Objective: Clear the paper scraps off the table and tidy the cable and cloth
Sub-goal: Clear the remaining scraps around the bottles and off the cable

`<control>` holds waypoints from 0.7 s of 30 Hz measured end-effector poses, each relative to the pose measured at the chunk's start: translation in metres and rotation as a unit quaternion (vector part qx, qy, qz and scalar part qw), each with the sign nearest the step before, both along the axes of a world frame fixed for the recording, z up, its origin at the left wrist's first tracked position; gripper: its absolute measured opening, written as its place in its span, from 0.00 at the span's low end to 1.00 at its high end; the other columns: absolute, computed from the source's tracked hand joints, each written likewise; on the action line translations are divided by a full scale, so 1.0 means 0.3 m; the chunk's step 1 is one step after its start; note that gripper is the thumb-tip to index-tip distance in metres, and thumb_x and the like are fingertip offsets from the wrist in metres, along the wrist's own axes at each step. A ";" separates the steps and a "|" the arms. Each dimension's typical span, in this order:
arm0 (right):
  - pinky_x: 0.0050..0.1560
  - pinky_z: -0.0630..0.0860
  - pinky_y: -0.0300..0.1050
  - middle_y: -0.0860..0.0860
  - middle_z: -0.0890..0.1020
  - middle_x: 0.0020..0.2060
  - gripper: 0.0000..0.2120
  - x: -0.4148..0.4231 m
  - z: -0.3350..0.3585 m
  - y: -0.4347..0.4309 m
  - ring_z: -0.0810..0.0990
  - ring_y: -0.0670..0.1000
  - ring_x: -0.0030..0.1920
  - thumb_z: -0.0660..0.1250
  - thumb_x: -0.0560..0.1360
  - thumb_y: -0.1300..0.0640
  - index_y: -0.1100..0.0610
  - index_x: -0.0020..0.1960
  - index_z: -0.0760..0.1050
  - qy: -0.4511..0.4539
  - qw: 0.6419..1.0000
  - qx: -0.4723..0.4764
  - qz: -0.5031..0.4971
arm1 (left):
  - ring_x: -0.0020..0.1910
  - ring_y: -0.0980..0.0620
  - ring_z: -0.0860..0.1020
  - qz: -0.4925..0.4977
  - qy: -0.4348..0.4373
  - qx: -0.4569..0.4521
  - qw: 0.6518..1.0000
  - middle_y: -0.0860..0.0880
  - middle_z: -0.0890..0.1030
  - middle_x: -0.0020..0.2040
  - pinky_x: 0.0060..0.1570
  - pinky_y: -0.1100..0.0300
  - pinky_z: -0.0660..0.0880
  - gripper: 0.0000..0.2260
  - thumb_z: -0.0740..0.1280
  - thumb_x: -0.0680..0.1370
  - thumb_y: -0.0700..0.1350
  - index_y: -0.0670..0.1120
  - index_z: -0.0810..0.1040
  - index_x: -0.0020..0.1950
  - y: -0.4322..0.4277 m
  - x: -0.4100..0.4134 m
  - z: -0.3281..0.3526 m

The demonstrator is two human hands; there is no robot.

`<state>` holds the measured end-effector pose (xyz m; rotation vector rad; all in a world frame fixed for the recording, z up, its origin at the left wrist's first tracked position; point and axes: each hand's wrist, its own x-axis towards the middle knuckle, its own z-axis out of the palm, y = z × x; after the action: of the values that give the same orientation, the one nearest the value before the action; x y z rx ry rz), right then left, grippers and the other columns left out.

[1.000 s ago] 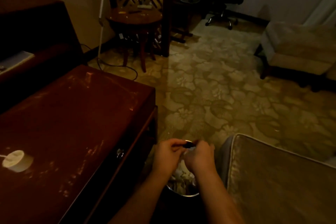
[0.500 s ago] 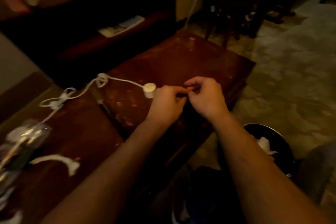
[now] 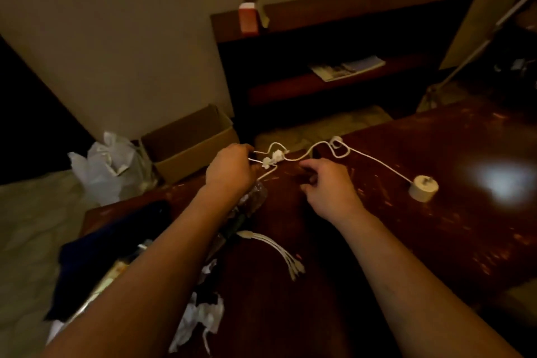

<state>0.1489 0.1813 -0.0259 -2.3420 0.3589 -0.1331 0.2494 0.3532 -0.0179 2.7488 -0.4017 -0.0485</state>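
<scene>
A white cable (image 3: 374,161) snakes across the dark wooden table (image 3: 436,241) to a round white plug (image 3: 423,188). Its multi-head end (image 3: 283,256) lies near my left forearm. My left hand (image 3: 229,168) grips the cable's loops at the table's far edge, where small white scraps (image 3: 273,158) cling. My right hand (image 3: 328,186) hovers beside it with loosely curled fingers, and nothing shows in them. Crumpled paper scraps (image 3: 203,320) lie at the near left. A dark blue cloth (image 3: 96,256) is heaped at the left edge. A clear wrapper (image 3: 251,200) sits under my left wrist.
Beyond the table stand an open cardboard box (image 3: 189,142) and a white plastic bag (image 3: 107,166) on the floor. A dark shelf unit (image 3: 348,87) against the wall holds a magazine (image 3: 345,67) and a red carton (image 3: 248,19).
The view swung from the bin on the floor to the table. Both hands rose from the bin and moved over the table; my left hand took hold of the cable.
</scene>
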 end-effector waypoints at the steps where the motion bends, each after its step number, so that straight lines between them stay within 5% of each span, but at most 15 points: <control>1: 0.65 0.75 0.47 0.51 0.79 0.60 0.23 0.017 -0.012 0.000 0.77 0.52 0.62 0.70 0.77 0.62 0.49 0.70 0.75 0.009 1.000 -0.002 -0.011 | 0.55 0.49 0.80 0.004 0.023 0.002 1.000 0.49 0.81 0.58 0.50 0.52 0.79 0.15 0.68 0.80 0.48 0.51 0.79 0.66 0.000 0.025 -0.011; 6: 0.57 0.75 0.39 0.51 0.81 0.57 0.22 0.074 -0.027 -0.015 0.79 0.48 0.54 0.66 0.78 0.66 0.50 0.70 0.75 0.008 0.999 0.006 -0.047 | 0.56 0.49 0.80 -0.024 0.063 -0.016 0.998 0.49 0.82 0.60 0.55 0.47 0.80 0.16 0.71 0.78 0.51 0.52 0.80 0.65 -0.073 0.147 -0.046; 10: 0.62 0.78 0.47 0.47 0.80 0.59 0.22 0.097 -0.027 -0.050 0.80 0.47 0.57 0.68 0.77 0.65 0.49 0.68 0.76 0.011 0.997 0.032 -0.068 | 0.57 0.48 0.79 -0.072 0.118 0.024 0.990 0.49 0.80 0.60 0.56 0.51 0.78 0.22 0.75 0.75 0.54 0.51 0.78 0.67 -0.155 0.218 -0.047; 17: 0.54 0.79 0.40 0.44 0.80 0.53 0.17 0.103 -0.032 -0.096 0.80 0.45 0.52 0.71 0.76 0.60 0.48 0.63 0.79 0.010 0.996 0.063 -0.070 | 0.47 0.55 0.80 -0.092 0.109 -0.003 0.990 0.53 0.82 0.45 0.38 0.67 0.70 0.06 0.80 0.69 0.42 0.49 0.85 0.42 -0.177 0.204 -0.080; 21: 0.46 0.74 0.33 0.45 0.81 0.50 0.13 0.089 -0.024 -0.108 0.81 0.44 0.49 0.70 0.76 0.62 0.49 0.58 0.81 0.002 0.995 0.074 -0.067 | 0.45 0.57 0.79 -0.109 0.117 -0.017 0.987 0.54 0.82 0.43 0.44 0.63 0.74 0.06 0.81 0.69 0.44 0.47 0.87 0.43 -0.158 0.163 -0.042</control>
<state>0.1755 0.1491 -0.0332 -2.1727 0.5125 -0.1602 0.2982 0.3058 -0.0305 2.6138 -0.6282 -0.4131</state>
